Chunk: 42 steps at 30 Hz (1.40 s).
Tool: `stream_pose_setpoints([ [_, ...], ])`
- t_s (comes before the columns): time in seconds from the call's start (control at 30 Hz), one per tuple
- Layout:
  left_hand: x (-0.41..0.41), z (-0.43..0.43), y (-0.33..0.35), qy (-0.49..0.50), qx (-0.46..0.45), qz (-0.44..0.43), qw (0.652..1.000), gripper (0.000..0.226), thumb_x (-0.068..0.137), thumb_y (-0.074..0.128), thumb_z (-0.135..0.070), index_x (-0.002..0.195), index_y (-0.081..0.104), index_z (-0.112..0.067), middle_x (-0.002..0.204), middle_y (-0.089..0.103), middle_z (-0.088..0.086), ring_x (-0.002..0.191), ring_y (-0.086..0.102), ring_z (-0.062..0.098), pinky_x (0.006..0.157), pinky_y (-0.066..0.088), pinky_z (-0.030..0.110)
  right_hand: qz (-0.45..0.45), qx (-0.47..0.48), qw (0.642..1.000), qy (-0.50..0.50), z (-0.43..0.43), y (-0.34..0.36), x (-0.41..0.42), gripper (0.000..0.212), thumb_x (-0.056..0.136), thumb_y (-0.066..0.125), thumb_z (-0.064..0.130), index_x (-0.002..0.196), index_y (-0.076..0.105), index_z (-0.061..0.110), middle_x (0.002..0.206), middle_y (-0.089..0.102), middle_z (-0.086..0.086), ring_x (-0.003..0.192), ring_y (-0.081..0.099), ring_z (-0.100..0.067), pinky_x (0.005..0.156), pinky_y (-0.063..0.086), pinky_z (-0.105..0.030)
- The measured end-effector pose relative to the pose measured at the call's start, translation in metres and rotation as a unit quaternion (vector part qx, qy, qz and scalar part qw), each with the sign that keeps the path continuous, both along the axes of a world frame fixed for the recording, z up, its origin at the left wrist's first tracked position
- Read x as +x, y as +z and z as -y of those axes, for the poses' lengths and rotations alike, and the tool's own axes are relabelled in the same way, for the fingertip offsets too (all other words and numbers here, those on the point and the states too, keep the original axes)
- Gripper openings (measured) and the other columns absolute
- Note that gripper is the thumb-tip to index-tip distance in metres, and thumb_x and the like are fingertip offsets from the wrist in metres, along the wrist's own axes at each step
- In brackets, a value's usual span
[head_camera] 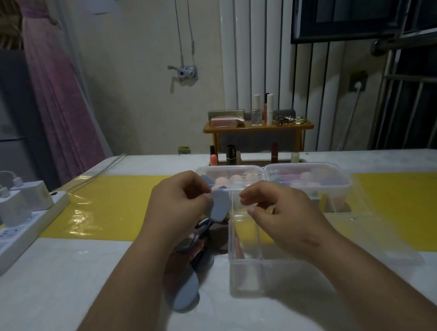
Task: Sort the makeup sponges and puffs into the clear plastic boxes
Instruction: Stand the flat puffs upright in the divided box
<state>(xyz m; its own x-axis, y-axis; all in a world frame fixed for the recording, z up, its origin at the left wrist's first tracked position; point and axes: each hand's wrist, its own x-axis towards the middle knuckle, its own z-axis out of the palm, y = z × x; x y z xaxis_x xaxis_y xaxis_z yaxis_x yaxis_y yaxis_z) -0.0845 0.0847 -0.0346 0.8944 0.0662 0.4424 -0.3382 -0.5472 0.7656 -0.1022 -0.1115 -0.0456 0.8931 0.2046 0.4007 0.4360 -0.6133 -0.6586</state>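
Several puffs are lying in a loose pile on the desk [62,299] toward its front edge, waiting to be sorted. A blue-grey puff [186,293] is sitting nearest, and darker puffs [194,243] are overlapping just behind it, partly hidden under the left wrist. Just right of the pile, the near clear box [255,272] is standing open and looking almost bare; something pinkish is leaning against its left wall, too blurred to name.

Above the pile, the left grip [180,201] is pinching a pale blue teardrop puff [217,206] between thumb and fingers, holding it on edge just beside that box's far left corner. The right grip [283,212] is hovering over the same box with its fingers curled. Nothing is showing between them, and I cannot tell whether it is grasping anything.

Farther toward the desk's back edge, two more clear boxes are standing side by side. The far left box [229,167] is holding peach and pink sponges, and the far right box [304,165] is holding pink ones. Beyond them a small wooden shelf [257,129] is carrying cosmetics.

The sponges are looking largely sorted, I judge, while the puffs are mostly waiting, the held one probably going among the first.
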Motion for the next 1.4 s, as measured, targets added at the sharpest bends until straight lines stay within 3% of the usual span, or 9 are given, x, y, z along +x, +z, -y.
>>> stream_pose_setpoints([
  [0.17, -0.002, 0.003, 0.003, -0.059, -0.132, -0.044, 0.989, 0.015, 0.08, 0.073, -0.001, 0.075, 0.068, -0.014, 0.065, 0.066, 0.0, 0.06, 0.059, 0.016, 0.055, 0.047, 0.03, 0.009, 0.033, 0.999, 0.007, 0.0, 0.003, -0.002, 0.023, 0.097, 0.06, 0.022, 0.104, 0.061, 0.044, 0.097, 0.062, 0.026, 0.092, 0.056, 0.011, 0.071, 0.045, -0.01],
  [0.37, -0.004, 0.006, 0.004, -0.096, -0.179, -0.068, 0.977, 0.013, 0.082, 0.071, 0.002, 0.078, 0.068, -0.01, 0.067, 0.068, 0.003, 0.06, 0.059, 0.016, 0.054, 0.049, 0.028, 0.025, 0.047, 0.998, -0.012, 0.002, 0.004, -0.003, 0.011, 0.094, 0.062, 0.025, 0.097, 0.065, 0.035, 0.08, 0.055, 0.02, 0.071, 0.05, 0.011, 0.053, 0.038, -0.007],
  [0.5, -0.004, 0.007, 0.003, -0.105, -0.183, -0.078, 0.974, 0.012, 0.083, 0.071, 0.002, 0.079, 0.067, -0.01, 0.07, 0.07, 0.004, 0.06, 0.062, 0.015, 0.053, 0.05, 0.026, 0.013, 0.065, 0.998, 0.003, 0.001, 0.006, -0.003, 0.013, 0.093, 0.064, 0.023, 0.09, 0.062, 0.035, 0.091, 0.062, 0.019, 0.083, 0.058, 0.007, 0.059, 0.045, -0.008],
  [0.6, -0.004, 0.009, 0.003, -0.111, -0.176, -0.075, 0.975, 0.01, 0.083, 0.071, 0.001, 0.081, 0.067, -0.007, 0.069, 0.069, 0.006, 0.058, 0.061, 0.015, 0.053, 0.05, 0.024, 0.033, 0.096, 0.995, 0.017, 0.002, 0.007, -0.004, 0.018, 0.089, 0.069, 0.017, 0.086, 0.066, 0.034, 0.085, 0.066, 0.016, 0.086, 0.061, 0.003, 0.067, 0.053, -0.014],
  [0.83, -0.003, 0.009, 0.001, -0.093, -0.125, -0.077, 0.985, 0.008, 0.085, 0.072, -0.007, 0.085, 0.071, -0.014, 0.081, 0.074, 0.0, 0.067, 0.065, 0.005, 0.052, 0.048, 0.016, 0.043, 0.141, 0.989, 0.014, 0.003, 0.008, -0.005, 0.014, 0.088, 0.068, 0.014, 0.089, 0.073, 0.027, 0.082, 0.068, 0.012, 0.083, 0.065, -0.007, 0.073, 0.059, -0.029],
  [0.9, 0.002, 0.007, -0.003, -0.057, -0.105, -0.053, 0.991, 0.01, 0.085, 0.072, -0.007, 0.084, 0.071, -0.018, 0.082, 0.073, 0.0, 0.074, 0.068, 0.011, 0.061, 0.054, 0.024, 0.043, 0.127, 0.991, 0.005, 0.004, 0.008, -0.004, 0.015, 0.089, 0.067, 0.013, 0.087, 0.071, 0.027, 0.08, 0.068, 0.011, 0.078, 0.063, -0.006, 0.069, 0.057, -0.027],
  [0.97, 0.007, 0.004, -0.008, -0.011, -0.01, -0.025, 1.0, 0.011, 0.085, 0.071, -0.015, 0.082, 0.07, -0.026, 0.081, 0.071, -0.005, 0.077, 0.065, 0.015, 0.069, 0.055, 0.033, 0.04, 0.105, 0.994, 0.003, 0.005, 0.008, -0.005, 0.018, 0.089, 0.065, 0.011, 0.084, 0.07, 0.028, 0.077, 0.066, 0.009, 0.073, 0.06, -0.004, 0.062, 0.053, -0.019],
  [1.13, 0.007, 0.001, -0.009, 0.051, 0.163, -0.008, 0.985, 0.006, 0.089, 0.064, -0.029, 0.089, 0.066, -0.034, 0.086, 0.067, -0.012, 0.075, 0.057, 0.011, 0.066, 0.048, 0.03, 0.016, 0.053, 0.998, 0.012, 0.006, 0.009, -0.007, 0.021, 0.086, 0.061, 0.01, 0.081, 0.064, 0.03, 0.076, 0.062, 0.008, 0.072, 0.055, -0.004, 0.057, 0.046, -0.012],
  [1.4, 0.007, 0.002, -0.009, 0.055, 0.172, -0.018, 0.983, 0.009, 0.089, 0.063, -0.026, 0.089, 0.066, -0.035, 0.085, 0.066, -0.012, 0.076, 0.057, 0.01, 0.062, 0.044, 0.028, -0.023, -0.017, 0.999, 0.046, 0.005, 0.008, -0.01, 0.018, 0.081, 0.062, 0.014, 0.078, 0.065, 0.032, 0.072, 0.061, 0.014, 0.068, 0.053, -0.002, 0.057, 0.043, -0.015],
])
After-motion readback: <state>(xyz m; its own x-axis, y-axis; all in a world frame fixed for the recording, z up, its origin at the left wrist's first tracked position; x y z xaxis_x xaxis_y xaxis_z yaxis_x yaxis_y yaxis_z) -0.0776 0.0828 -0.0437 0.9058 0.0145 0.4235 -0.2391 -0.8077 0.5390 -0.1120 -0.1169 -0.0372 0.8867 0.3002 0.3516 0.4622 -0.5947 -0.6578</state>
